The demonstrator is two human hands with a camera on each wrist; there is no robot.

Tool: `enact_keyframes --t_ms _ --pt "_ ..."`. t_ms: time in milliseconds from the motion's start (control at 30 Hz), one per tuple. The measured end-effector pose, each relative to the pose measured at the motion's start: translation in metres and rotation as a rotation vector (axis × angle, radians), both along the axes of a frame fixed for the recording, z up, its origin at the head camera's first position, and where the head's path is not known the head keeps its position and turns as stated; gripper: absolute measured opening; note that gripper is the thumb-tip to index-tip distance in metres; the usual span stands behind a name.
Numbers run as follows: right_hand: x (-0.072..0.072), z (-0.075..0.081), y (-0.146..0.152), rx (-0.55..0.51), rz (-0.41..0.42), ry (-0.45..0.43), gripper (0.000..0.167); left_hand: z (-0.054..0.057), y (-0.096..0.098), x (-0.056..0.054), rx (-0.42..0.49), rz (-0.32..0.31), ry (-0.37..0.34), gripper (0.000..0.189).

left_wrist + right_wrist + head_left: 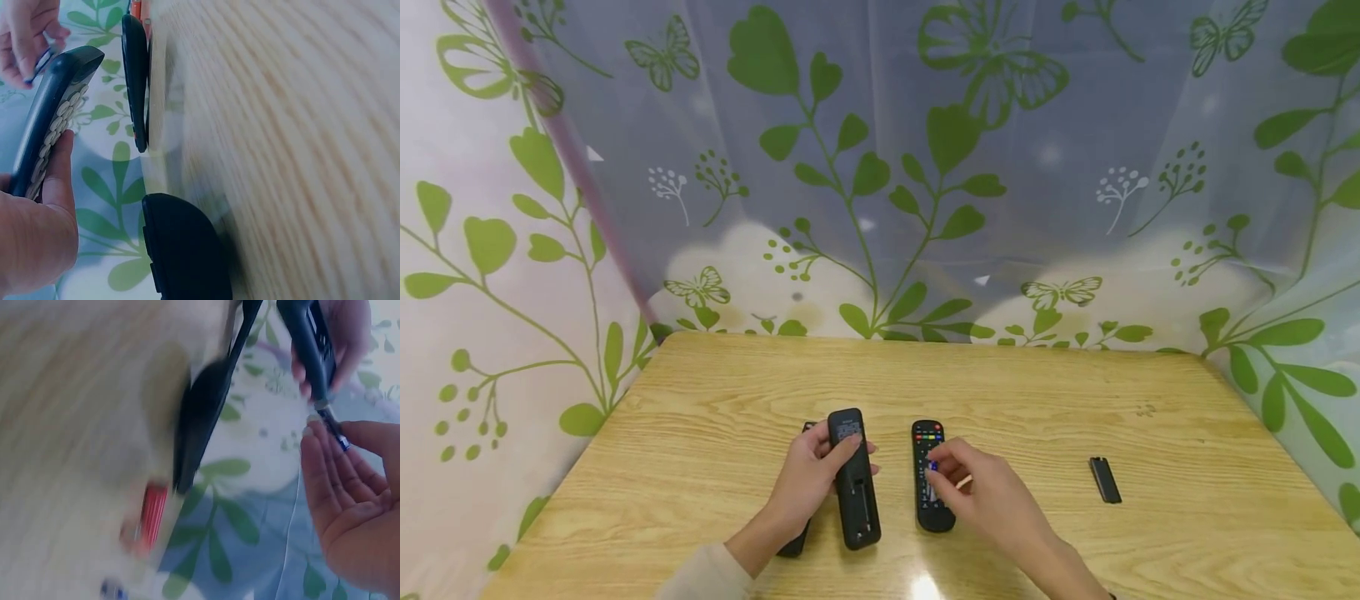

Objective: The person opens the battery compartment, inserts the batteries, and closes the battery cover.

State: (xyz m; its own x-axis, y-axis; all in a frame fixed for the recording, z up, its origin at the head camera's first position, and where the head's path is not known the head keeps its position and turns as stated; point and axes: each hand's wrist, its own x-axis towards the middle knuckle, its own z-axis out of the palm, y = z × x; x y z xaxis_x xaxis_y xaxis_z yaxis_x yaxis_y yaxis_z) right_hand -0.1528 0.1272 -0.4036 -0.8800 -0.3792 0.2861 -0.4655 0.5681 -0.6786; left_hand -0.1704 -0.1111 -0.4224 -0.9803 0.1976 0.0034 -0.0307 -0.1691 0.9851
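Observation:
My left hand (pixel 801 483) holds a black remote control (pixel 850 533) with its back facing up and its thumb across the upper part. The battery compartment (pixel 862 500) at its lower end is uncovered. My right hand (pixel 996 500) pinches a small blue and silver battery (pixel 933 467) between thumb and fingers. In the right wrist view the battery (pixel 335 430) is close to the end of the held remote; whether they touch I cannot tell. Buttons (pixel 57 128) of this remote face downward in the left wrist view.
A second remote (pixel 934 518) lies buttons up beside my right hand. Partly hidden below my left hand is another dark remote (pixel 793 548). A black battery cover (pixel 1105 481) lies to the right on the wooden table (pixel 1000 383). The right wrist view shows a blurred red battery (pixel 154 509).

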Motion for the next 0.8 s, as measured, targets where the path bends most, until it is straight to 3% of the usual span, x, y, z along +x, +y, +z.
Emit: enact_keyframes --t_ms 100,233,800 --pt "0.002 -0.003 -0.018 -0.048 0.088 0.0 0.012 0.0 0.0 0.001 0.009 -0.009 -0.001 0.044" --pt "0.005 -0.008 -0.037 -0.088 0.145 -0.005 0.013 -0.001 -0.001 0.002 -0.007 -0.013 0.004 0.044" --pt "0.012 -0.019 -0.058 -0.014 0.131 0.149 0.009 -0.002 -0.001 0.005 -0.04 0.015 0.016 0.039"
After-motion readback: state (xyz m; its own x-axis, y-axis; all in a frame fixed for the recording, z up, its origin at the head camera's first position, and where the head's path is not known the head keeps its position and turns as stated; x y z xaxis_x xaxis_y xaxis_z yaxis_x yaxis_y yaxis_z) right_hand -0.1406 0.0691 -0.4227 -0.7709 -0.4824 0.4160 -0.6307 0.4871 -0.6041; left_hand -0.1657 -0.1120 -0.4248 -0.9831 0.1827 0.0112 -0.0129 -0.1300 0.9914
